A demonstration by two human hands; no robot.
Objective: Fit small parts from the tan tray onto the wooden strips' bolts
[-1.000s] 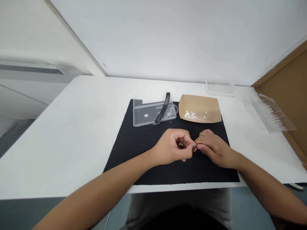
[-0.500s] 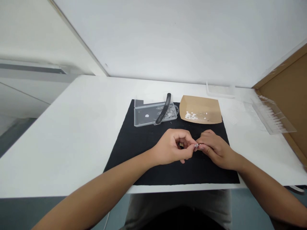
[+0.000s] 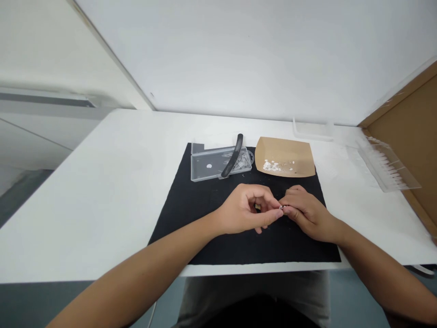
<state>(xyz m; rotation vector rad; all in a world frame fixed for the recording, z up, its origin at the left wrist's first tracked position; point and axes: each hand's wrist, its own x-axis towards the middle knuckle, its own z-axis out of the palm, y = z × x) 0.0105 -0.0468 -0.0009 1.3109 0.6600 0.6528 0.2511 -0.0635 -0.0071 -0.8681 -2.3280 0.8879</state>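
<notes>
One tiny shiny bit (image 3: 281, 207) sits btwn your hands, above the black mat (image 3: 273, 248). Your L hand (image 3: 252, 208) pinches it, thumb + index; your R hand (image 3: 305, 213) is curled right beside it, can't tell if it's gripping too. Beyond: clear box (image 3: 200, 165) w/ curved black handle (image 3: 234, 157) across it, brown tray (image 3: 287, 148) w/ white pcs (image 3: 271, 166).

Black mat (image 3: 205, 200), brown tray (image 3: 285, 149)

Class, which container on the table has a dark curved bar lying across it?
The clear plastic case, left of the brown card tray: the dark curved bar crosses its right part; no other container has one.
</notes>
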